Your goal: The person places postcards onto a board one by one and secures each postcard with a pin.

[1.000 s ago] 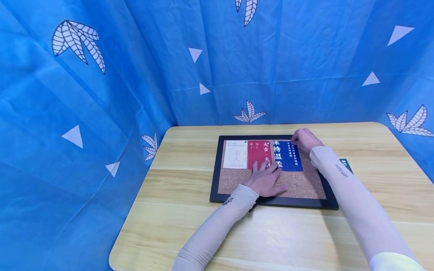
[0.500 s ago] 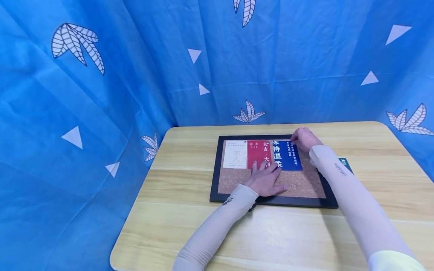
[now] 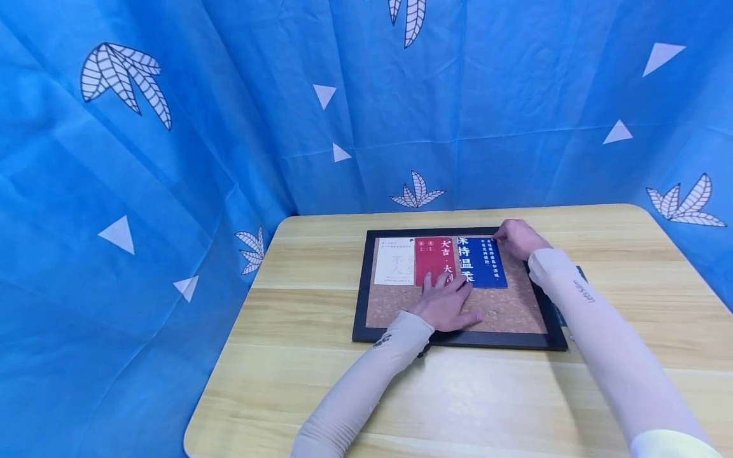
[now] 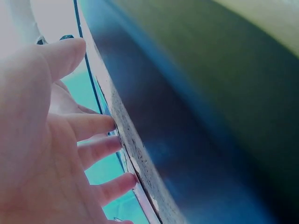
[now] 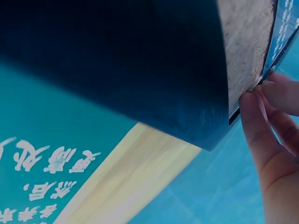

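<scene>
A cork board [image 3: 395,308] in a black frame [image 3: 498,339] lies on the table, bearing a white card [image 3: 394,261], a red card [image 3: 429,257] and a blue card [image 3: 487,267] side by side. My left hand [image 3: 443,305] rests across the board with spread fingers, its fingertips [image 4: 127,182] on the lower edges of the red and blue cards. At the blue card's far right corner, my right hand [image 3: 518,238] pinches a small dark pin, mostly hidden by thumb and fingers [image 5: 254,119]. One dark pin [image 3: 411,240] shows at the white card's top right corner.
A green card [image 5: 42,140] with white characters lies on the table beside the frame's right side, partly under my right forearm. The wooden table [image 3: 298,305] extends around the board. A blue patterned curtain [image 3: 366,108] hangs behind and at the left.
The right hand and forearm have turned slightly, uncovering more of the green card's near end beside the frame. The left hand stays put. The head view has shifted a little.
</scene>
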The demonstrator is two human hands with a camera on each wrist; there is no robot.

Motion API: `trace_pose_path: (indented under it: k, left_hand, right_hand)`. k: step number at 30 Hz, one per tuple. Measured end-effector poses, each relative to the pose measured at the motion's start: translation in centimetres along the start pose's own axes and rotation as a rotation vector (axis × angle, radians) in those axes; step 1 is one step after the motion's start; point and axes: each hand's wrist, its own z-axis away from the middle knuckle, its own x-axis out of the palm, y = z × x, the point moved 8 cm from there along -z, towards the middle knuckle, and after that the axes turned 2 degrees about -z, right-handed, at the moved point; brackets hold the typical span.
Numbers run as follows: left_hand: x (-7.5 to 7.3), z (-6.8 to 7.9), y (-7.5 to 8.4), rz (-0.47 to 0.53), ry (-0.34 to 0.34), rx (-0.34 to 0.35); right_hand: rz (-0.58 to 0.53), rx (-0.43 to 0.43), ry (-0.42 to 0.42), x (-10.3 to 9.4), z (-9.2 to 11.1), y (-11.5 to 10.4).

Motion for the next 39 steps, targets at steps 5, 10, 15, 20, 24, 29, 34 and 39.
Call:
trace_pose_path:
  k: [5, 10, 15, 20, 24, 29, 34, 39]
  left_hand:
    - [0.0, 0.0, 0.0, 0.000, 0.007, 0.001]
    - [-0.1, 0.1, 0.0, -0.003, 0.011, 0.003]
    - [-0.2, 0.1, 0.0, 0.000, 0.011, 0.012]
    - [-0.3, 0.0, 0.0, 0.002, 0.011, 0.015]
    - [-0.1, -0.1, -0.1, -0.002, 0.004, 0.005]
    - [-0.1, 0.0, 0.0, -0.004, 0.005, 0.006]
    - [-0.1, 0.0, -0.1, -0.002, 0.005, 0.003]
    - [-0.2, -0.1, -0.1, -0.008, 0.013, 0.003]
  right_hand:
    - [0.037, 0.037, -0.023, 0.3, 0.0, 0.0]
    - [0.069, 0.090, -0.050, 0.6, 0.1, -0.4]
    - [0.165, 0.050, -0.054, 0.8, 0.2, -1.1]
    - [0.181, 0.067, -0.043, 0.8, 0.3, -1.1]
    - [0.140, 0.052, -0.046, 0.9, 0.4, -1.0]
    - [0.076, 0.014, -0.057, 0.7, 0.8, -0.7]
    - [0.072, -0.026, -0.048, 0.7, 0.9, -0.7]
    - [0.093, -0.003, -0.042, 0.8, 0.6, -0.6]
